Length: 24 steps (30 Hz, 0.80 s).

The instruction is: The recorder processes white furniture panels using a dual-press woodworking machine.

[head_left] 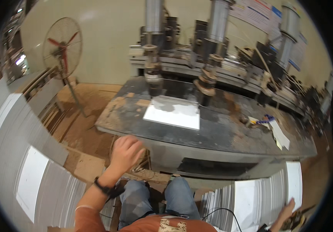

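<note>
My left hand (128, 150) hangs in front of the workbench's near edge, its fingers loosely curled with nothing visible in them. At the lower right, my right hand (287, 212) grips the near end of a white panel (294, 181) at the outer side of a stack of panels (265, 193). Another white panel (174, 115) lies flat on the dark bench top (135, 121), under the machine's vertical heads. A grey shadow or reflection covers its far part.
The machine (209, 73) has several cylinders over the bench. Further panel stacks (52, 185) stand at my left. A fan with red blades (63, 46) stands by the wall. A white strip (279, 134) and a blue coiled thing (266, 119) lie on the bench's right side.
</note>
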### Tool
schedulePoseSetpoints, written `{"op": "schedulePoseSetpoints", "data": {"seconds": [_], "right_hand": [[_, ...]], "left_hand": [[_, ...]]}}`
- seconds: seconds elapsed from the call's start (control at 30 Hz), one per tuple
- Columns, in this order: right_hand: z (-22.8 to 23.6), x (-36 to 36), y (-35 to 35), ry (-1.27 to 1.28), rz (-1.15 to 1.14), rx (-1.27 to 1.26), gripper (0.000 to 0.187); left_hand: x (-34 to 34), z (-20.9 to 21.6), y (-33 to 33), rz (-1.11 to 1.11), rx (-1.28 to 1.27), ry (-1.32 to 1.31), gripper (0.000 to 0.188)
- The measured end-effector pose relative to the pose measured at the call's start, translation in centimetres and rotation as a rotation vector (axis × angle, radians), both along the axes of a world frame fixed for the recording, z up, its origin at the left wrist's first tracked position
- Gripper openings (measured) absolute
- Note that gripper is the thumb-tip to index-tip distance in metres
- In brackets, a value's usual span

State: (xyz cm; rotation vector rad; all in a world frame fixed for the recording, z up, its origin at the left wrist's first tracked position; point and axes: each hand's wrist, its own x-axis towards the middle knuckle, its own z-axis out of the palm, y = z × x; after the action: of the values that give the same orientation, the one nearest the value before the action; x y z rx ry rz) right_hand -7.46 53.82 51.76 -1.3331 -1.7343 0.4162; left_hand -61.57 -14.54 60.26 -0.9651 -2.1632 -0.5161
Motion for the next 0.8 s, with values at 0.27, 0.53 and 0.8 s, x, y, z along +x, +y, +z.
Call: {"op": "schedulePoseSetpoints", "data": {"seconds": [0.27,0.53,0.8], "right_hand": [[8.4,-21.0,-20.2,-0.504,0.463,0.746,0.047],[6.4,-45.7,-28.2,-0.251,1.140,0.723,0.041],[-0.7,-60.8,-30.2,-0.379,1.269,0.684,0.043]], "left_hand": [[-14.5,-9.5,14.1,0.158,-0.142,-0.285,0.066],[-1.8,-9.4,1.8,-0.082,-0.273,-0.080,0.036],[14.1,6.8,-11.3,0.237,-0.588,0.129,0.032]]}}
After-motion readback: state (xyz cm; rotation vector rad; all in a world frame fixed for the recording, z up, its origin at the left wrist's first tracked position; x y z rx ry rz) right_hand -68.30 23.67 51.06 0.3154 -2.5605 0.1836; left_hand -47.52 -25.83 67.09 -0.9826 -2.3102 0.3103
